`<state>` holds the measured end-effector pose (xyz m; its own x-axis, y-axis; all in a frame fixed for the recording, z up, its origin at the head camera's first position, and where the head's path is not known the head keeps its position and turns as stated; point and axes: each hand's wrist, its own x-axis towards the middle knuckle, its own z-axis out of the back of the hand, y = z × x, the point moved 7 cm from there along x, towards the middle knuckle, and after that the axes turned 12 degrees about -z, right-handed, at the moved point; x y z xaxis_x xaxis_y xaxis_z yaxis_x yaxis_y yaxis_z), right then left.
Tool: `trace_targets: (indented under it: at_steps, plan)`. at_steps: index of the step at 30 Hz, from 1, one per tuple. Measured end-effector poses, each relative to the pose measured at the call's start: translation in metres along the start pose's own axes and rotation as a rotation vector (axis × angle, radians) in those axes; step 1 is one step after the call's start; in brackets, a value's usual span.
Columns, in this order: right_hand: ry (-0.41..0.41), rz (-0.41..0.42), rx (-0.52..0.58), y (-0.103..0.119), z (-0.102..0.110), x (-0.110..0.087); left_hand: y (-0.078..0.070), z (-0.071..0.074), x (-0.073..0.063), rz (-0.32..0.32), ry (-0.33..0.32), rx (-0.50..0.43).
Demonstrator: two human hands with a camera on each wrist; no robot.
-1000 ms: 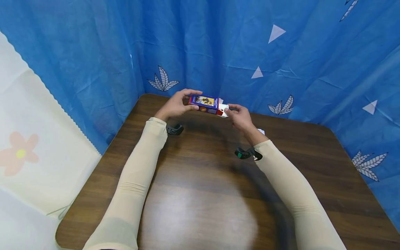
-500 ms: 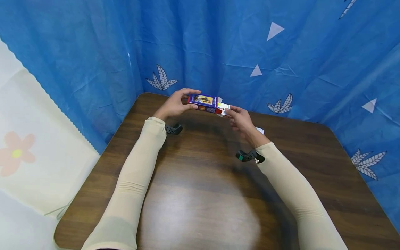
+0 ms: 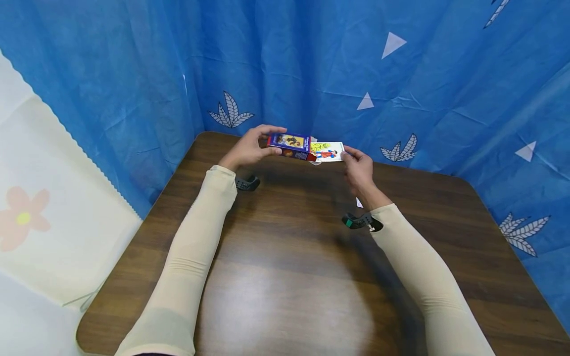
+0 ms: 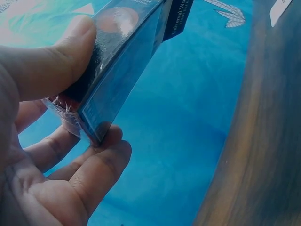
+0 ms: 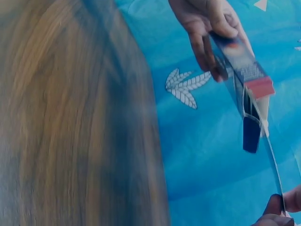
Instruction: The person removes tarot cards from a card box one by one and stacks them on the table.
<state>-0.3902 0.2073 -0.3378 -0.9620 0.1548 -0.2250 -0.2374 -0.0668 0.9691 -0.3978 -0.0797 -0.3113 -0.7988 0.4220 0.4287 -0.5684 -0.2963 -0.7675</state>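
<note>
My left hand grips the closed end of a dark blue card box with a yellow picture on its face, held up near the back of the table. The box's right end has its flaps out; a dark flap hangs there in the right wrist view. My right hand pinches the outer end of a picture card showing a figure in red and blue beside yellow shapes. The card's other end overlaps the box mouth. In the right wrist view the card shows as a thin edge.
Beneath it all lies a brown wooden table with rounded corners. A small white piece, mostly hidden by my right wrist, lies on the tabletop. A blue patterned curtain hangs behind the table's back edge, and a pale cloth hangs at the left.
My right hand has moved to the right, drawing the card out of the box, so its picture now shows. The left hand and the box have stayed almost still.
</note>
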Motion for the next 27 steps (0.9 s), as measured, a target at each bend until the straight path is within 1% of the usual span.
trace_targets:
  at_steps: [5, 9, 11, 18, 20, 23, 27]
  plan:
    - [-0.018, 0.053, -0.036, 0.004, 0.002, -0.003, 0.000, 0.000, 0.000, 0.014, 0.014, 0.004]
    - [-0.008, 0.091, -0.067, 0.008, 0.000, -0.006, -0.001, 0.000, 0.000, 0.019, 0.015, 0.002]
    - [-0.002, 0.091, -0.082, 0.008, -0.001, -0.007, -0.002, 0.000, 0.000, 0.016, 0.016, -0.001]
    - [0.040, 0.093, -0.065, 0.011, -0.010, -0.009, -0.001, 0.001, 0.000, 0.009, 0.013, -0.010]
    - [0.027, 0.104, -0.070, 0.013, -0.011, -0.009, -0.001, 0.002, 0.000, 0.006, 0.008, -0.015]
    - [-0.016, 0.124, -0.054, 0.015, -0.008, -0.008, -0.001, 0.002, 0.000, -0.001, 0.002, -0.016]
    - [-0.066, 0.167, 0.045, 0.019, -0.001, -0.007, -0.002, 0.002, 0.001, -0.005, 0.004, -0.012]
